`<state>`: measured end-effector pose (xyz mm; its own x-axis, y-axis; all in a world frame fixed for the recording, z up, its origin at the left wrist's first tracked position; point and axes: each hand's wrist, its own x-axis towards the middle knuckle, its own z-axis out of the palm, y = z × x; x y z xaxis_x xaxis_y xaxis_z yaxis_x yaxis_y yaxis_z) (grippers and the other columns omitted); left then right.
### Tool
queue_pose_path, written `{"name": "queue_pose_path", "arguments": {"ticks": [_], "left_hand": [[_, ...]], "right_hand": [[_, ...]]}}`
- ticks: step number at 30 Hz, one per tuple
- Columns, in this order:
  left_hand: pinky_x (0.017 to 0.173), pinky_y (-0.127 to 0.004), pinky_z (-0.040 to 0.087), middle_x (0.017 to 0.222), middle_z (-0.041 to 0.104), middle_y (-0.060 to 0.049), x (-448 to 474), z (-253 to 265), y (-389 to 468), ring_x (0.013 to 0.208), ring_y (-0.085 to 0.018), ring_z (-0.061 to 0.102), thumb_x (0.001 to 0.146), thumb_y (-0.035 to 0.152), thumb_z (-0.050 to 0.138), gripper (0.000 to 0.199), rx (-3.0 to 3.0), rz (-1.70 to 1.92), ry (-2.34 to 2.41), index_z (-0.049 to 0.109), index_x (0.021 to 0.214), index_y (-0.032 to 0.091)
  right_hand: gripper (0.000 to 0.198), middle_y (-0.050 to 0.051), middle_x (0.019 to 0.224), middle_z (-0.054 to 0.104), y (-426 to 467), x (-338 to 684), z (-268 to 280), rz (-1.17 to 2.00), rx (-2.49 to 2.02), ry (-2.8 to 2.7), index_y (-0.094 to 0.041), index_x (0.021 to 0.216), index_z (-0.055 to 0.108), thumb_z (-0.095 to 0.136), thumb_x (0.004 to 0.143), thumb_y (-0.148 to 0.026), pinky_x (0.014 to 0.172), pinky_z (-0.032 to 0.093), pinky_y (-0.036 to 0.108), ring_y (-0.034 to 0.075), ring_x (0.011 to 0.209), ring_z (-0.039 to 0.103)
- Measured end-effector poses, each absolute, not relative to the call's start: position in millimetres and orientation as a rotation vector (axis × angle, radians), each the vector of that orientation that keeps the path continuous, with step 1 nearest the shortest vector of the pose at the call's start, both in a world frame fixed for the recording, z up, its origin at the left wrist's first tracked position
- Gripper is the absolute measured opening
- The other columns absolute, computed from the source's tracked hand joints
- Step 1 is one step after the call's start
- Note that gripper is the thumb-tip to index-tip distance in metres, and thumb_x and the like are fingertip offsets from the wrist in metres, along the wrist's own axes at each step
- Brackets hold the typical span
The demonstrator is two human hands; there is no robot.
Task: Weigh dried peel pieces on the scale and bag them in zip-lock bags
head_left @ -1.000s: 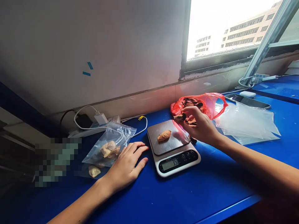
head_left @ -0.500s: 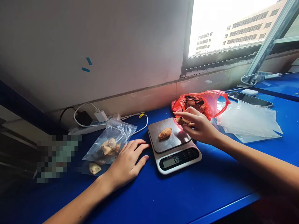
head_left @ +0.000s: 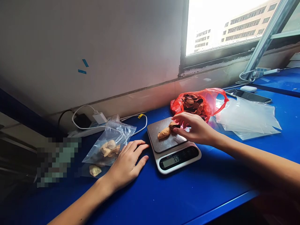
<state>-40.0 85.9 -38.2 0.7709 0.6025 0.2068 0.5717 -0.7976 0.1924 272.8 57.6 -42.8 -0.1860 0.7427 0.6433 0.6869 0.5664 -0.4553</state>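
Dried brown piece (head_left: 172, 125), dark and curled on one side, is pinched between the thumb and fingers of the right hand (head_left: 194, 127), over the plate of a digital scale (head_left: 162, 164); whether it touches the plate I cannot tell. Nearest on the blue worktop (head_left: 150, 200), the left hand (head_left: 127, 161) lies palm down, fingers slightly spread and visibly holding nothing, covering a corner of a clear bag (head_left: 119, 128) of pale chunks (head_left: 110, 148). Another chunk (head_left: 95, 170) sits just below that bag. On the scale, whose display appears to read 3.5, rests a second brown piece (head_left: 164, 133). Beyond, the right hand partly hides a red plastic bag (head_left: 174, 107) of dried slices (head_left: 193, 104). Flat clear bags (head_left: 248, 118) lie to its right, then a phone (head_left: 252, 96) and a white case (head_left: 248, 89). A power strip (head_left: 84, 133) and white charger (head_left: 99, 117) sit by the wall, left of the window (head_left: 211, 22).
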Motion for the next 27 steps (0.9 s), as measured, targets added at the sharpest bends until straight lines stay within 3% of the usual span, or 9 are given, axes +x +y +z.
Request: {"name": "queue_pose_path", "arguments": {"ticks": [5,9,13,20,25,27], "left_hand": [[0.104,-0.048,0.052,0.131,0.063,-0.012,-41,-39,87,0.121,-0.030,0.060,0.102,0.033,0.046,0.035,2.854,0.385,0.946,0.062,0.130,0.021],[0.104,-0.048,0.051,0.132,0.063,-0.012,-41,-40,87,0.121,-0.029,0.060,0.102,0.033,0.045,0.035,2.858,0.381,0.941,0.062,0.130,0.021],[0.104,-0.048,0.052,0.132,0.063,-0.012,-40,-40,88,0.121,-0.029,0.060,0.102,0.034,0.046,0.034,2.862,0.390,0.932,0.063,0.128,0.021],[0.101,-0.049,0.054,0.130,0.064,-0.012,-41,-40,87,0.119,-0.030,0.062,0.102,0.033,0.046,0.033,2.873,0.401,0.926,0.064,0.126,0.021],[0.102,-0.050,0.053,0.132,0.063,-0.012,-42,-42,88,0.121,-0.031,0.061,0.101,0.032,0.048,0.034,2.861,0.400,0.938,0.063,0.129,0.021],[0.102,-0.051,0.053,0.132,0.063,-0.012,-42,-41,88,0.121,-0.031,0.061,0.101,0.032,0.048,0.033,2.857,0.398,0.940,0.064,0.128,0.021]], "right_hand": [[0.028,0.008,0.093,0.073,49,265,-33,0.328,-1.157,-1.783,-0.018,0.108,0.064,0.063,0.093,-0.041,0.065,0.057,0.030,0.017,0.074,0.067],[0.021,0.009,0.098,0.073,50,282,-19,0.064,-1.188,-1.749,-0.020,0.101,0.068,0.061,0.092,-0.038,0.068,0.055,0.033,0.021,0.085,0.069],[0.018,0.008,0.094,0.074,69,335,-22,-0.155,-1.401,-1.619,-0.024,0.091,0.071,0.060,0.089,-0.038,0.070,0.054,0.037,0.022,0.078,0.068],[0.023,0.006,0.076,0.074,94,386,-51,-0.117,-1.758,-1.547,-0.022,0.078,0.072,0.054,0.086,-0.033,0.060,0.050,0.034,0.021,0.065,0.066],[0.021,0.009,0.095,0.076,92,372,-49,-0.081,-1.670,-1.788,-0.021,0.087,0.074,0.054,0.086,-0.028,0.075,0.054,0.035,0.023,0.085,0.070],[0.018,0.010,0.093,0.075,91,369,-48,-0.059,-1.636,-1.894,-0.021,0.085,0.074,0.056,0.084,-0.026,0.076,0.054,0.035,0.023,0.085,0.069]]}}
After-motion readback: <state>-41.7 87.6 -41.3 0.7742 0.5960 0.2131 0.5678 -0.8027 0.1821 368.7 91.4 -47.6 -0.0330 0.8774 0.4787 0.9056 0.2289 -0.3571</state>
